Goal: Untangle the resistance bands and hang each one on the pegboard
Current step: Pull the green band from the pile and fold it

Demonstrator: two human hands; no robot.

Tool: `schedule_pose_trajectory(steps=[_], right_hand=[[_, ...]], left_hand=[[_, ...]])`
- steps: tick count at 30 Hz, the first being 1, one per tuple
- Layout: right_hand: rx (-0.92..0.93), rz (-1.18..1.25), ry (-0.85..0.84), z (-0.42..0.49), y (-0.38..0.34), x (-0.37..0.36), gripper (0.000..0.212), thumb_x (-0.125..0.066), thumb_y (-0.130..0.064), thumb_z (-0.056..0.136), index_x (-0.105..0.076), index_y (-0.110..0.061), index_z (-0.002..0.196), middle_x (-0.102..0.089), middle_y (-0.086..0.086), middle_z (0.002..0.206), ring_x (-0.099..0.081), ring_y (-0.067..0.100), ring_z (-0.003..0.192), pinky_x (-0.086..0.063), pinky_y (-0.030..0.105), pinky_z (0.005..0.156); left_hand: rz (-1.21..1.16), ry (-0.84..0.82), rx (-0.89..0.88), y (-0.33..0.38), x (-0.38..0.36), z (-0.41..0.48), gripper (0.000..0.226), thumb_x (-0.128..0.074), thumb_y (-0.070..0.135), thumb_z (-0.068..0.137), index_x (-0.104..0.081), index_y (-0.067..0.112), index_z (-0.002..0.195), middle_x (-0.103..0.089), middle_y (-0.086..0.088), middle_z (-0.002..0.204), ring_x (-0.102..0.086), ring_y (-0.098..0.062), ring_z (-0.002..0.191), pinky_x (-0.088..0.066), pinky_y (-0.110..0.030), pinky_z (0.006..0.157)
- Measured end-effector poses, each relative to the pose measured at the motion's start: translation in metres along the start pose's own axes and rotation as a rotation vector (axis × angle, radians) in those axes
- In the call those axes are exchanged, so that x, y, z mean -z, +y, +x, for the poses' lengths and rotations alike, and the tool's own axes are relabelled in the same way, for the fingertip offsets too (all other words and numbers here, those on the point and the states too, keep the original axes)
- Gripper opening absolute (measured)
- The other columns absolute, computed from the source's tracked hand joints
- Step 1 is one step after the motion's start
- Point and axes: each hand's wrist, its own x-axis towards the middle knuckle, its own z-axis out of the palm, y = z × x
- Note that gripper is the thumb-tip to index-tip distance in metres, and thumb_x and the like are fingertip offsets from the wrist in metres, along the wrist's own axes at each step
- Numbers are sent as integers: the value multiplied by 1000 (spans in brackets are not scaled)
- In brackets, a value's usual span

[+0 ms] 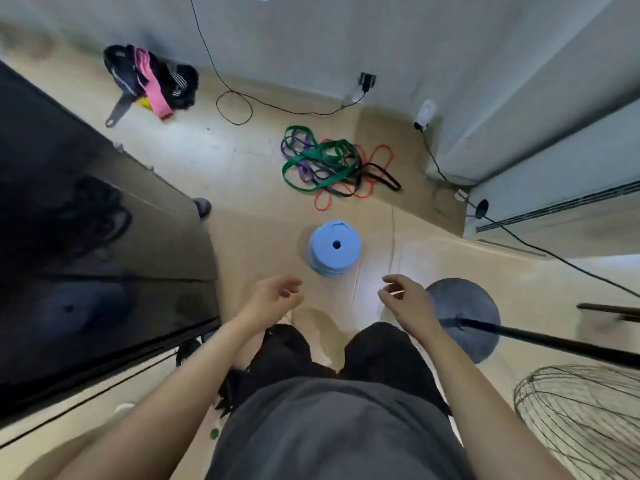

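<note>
Left hand (277, 299), right hand (407, 301), fingers (290, 284) loosely curled, empty, tangled flat looped bands (329, 164)

One wide-angle camera, worn on the person's head, is looking forward and steeply down at the floor, with the blue stool (334, 245) sitting near the centre of the frame. Nearer than the stool, the person's torso (329, 427) is filling the bottom edge, and the left hand (277, 296) and right hand (403, 297) are showing close to the lens. Beyond the stool, the resistance bands (325, 161) are lying farther off. Beyond them the wall (311, 46) is closing the top of the view, its lines bending with the lens.
</note>
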Motion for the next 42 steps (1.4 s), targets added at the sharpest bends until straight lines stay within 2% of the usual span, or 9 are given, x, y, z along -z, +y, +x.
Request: schedule_pose_trajectory(steps=[5, 7, 9, 13, 18, 23, 26, 33, 42], right_hand=[[-35, 31, 73, 79, -30, 51, 23, -66, -22, 90, -65, -23, 114, -69, -5, 96, -66, 12, 84, -51, 31, 82], [-37, 45, 84, 117, -38, 71, 23, -66, -21, 90, -66, -23, 113, -69, -7, 94, -65, 11, 83, -51, 32, 86], [-33, 47, 57, 158, -47, 90, 23, -66, -20, 89, -67, -22, 113, -69, -6, 94, -66, 12, 84, -49, 29, 84], [6, 14, -93, 246, -69, 120, 24, -65, -22, 89, -65, -25, 113, -69, -5, 96, -66, 13, 87, -51, 26, 80], [72, -53, -205, 343, -114, 140, 26, -65, -23, 90, -64, -23, 116, -69, -3, 98, -65, 15, 86, -44, 21, 72], [43, -54, -232, 433, -155, 132, 29, -65, -23, 86, -66, -23, 115, -67, -3, 93, -64, 18, 83, -53, 35, 84], [29, -61, -240, 475, -172, 117, 29, -65, -24, 85, -65, -28, 114, -66, -5, 92, -62, 14, 80, -55, 38, 84], [15, -176, -252, 623, -178, 55, 31, -67, -25, 85, -65, -27, 116, -65, -9, 96, -60, 6, 80, -54, 38, 87], [78, -378, -254, 921, -48, -68, 45, -68, -23, 87, -58, -21, 131, -64, 3, 110, -64, 26, 100, -53, 41, 91]], left_hand=[[5, -35, -38, 58, 41, 90, 41, -66, 59, 70, -65, 40, 107, -70, 11, 107, -66, -9, 100, -54, -31, 91], [-15, -31, -40, 84, 47, 126, 58, -63, 63, 65, -66, 30, 112, -69, 4, 110, -65, -14, 101, -52, -29, 89], [-4, 3, -18, 107, 50, 163, 60, -70, 53, 71, -67, 16, 118, -70, -2, 112, -67, -20, 103, -50, -26, 87], [-13, 78, 47, 151, 49, 228, 33, -72, 19, 91, -67, 10, 123, -70, -6, 112, -67, -23, 104, -50, -23, 85], [-78, 113, 69, 200, 63, 290, 30, -72, 25, 92, -66, 22, 121, -70, 1, 110, -64, -13, 98, -52, -27, 90], [-75, 157, 63, 221, 110, 374, 25, -74, 20, 90, -70, 23, 114, -73, 1, 102, -67, 0, 85, -54, -25, 87], [-8, 120, 43, 217, 134, 432, 28, -75, 24, 88, -71, 24, 115, -73, 9, 99, -67, 4, 83, -55, -27, 88], [200, -50, 17, 176, 147, 632, 23, -72, 29, 90, -72, 22, 112, -69, 9, 94, -68, -13, 92, -53, -31, 88], [576, -83, -105, 44, 57, 918, 31, -64, 35, 88, -69, 22, 115, -73, -2, 111, -66, -27, 102, -56, -40, 81]])
